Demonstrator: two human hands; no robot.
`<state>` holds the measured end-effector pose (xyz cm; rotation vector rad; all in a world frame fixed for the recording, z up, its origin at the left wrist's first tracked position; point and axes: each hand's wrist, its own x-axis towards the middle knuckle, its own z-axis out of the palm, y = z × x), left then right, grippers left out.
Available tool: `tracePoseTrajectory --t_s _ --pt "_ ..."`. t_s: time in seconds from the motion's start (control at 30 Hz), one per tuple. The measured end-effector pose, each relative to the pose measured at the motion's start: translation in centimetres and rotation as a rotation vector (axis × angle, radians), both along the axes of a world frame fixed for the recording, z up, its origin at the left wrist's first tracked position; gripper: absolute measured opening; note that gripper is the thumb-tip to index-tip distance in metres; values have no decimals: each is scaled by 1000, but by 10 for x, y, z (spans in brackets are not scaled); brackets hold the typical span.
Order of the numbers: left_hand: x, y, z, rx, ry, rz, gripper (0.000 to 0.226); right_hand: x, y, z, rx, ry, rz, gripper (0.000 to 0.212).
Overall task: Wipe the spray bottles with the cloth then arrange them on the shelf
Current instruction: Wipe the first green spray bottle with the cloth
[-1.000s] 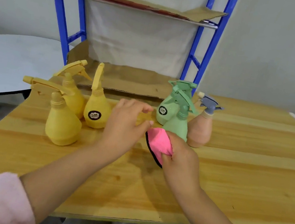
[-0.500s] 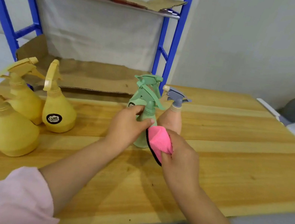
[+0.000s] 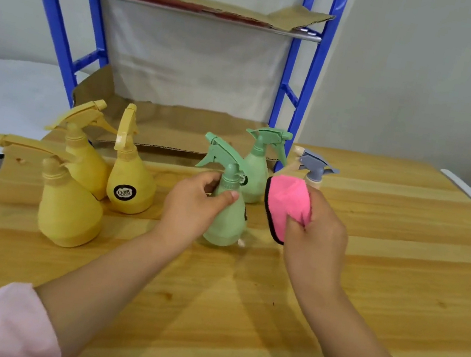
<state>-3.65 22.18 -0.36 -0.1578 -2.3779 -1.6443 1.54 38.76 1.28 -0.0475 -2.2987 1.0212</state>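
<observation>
- Bottles in yellow stand at the left of the wooden table: three yellow spray bottles, the nearest yellow bottle in front, the rear yellow bottle behind it, and the labelled yellow bottle just beside them with a dark round sticker facing the camera.
- Behind them rises the blue shelf, its boards lined with brown cardboard.
- Left hand is clamped around the neck and shoulder of the near green bottle, thumb across the front; whether its base touches the table or is just above it, I cannot tell.
- Second green bottle stands just behind it, near the shelf's right post.
- Right hand is closed tight on the bunched pink cloth, which has a dark edge and sits just beside the near green bottle, not touching it.
- Beige bottle with a grey trigger head peeks out behind the cloth.
</observation>
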Motion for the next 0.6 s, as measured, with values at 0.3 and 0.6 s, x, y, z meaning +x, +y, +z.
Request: tracePoseTrajectory --t_s 0.3,0.6 --pt "6 -16 16 124 -35 3 20 -4 -71 -41 331 -26 267 90" --pt "13 -27 27 290 -86 -69 8 -11 -66 -37 304 138 244 62"
